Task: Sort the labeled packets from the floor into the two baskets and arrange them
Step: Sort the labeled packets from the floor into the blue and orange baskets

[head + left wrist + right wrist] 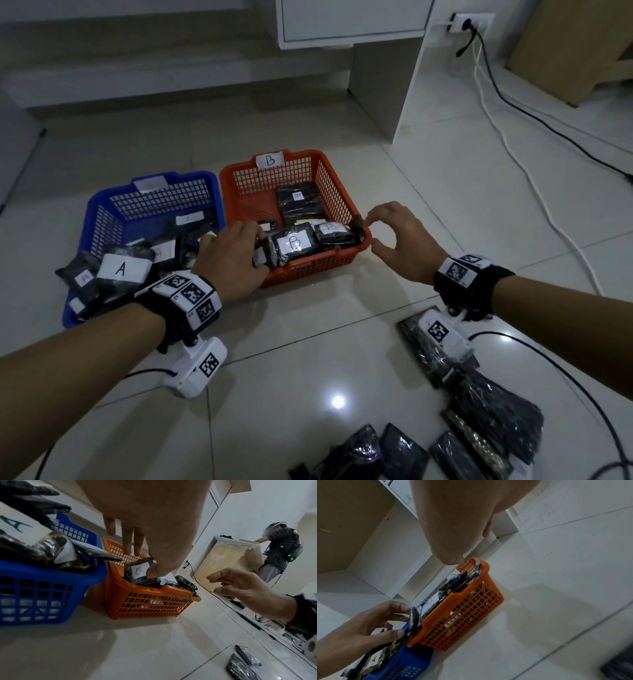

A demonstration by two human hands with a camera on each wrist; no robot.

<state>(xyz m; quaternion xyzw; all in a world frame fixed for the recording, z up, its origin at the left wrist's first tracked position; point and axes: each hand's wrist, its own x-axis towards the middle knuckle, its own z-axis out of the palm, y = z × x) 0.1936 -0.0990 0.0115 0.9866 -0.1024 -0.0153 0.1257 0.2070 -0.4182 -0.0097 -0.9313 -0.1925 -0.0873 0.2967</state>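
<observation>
The orange basket (308, 269) marked B holds several black packets with B labels. Beside it on the left, the blue basket (102, 205) is piled with A-labelled packets (120, 269). My left hand (255, 248) reaches over the orange basket's near left corner and pinches an upright B packet (137, 572), thumb on its label. My right hand (373, 231) hovers at the basket's near right corner. Its fingers are loosely curved and hold nothing, with the fingertips close to a black packet (357, 226) leaning on the rim. More black packets (493, 414) lie on the floor at the near right.
White and black cables (513, 154) run across the tiles on the right from a wall socket (471, 22). A white cabinet leg (387, 102) stands behind the baskets. Another person (283, 547) stands by a wooden box far off.
</observation>
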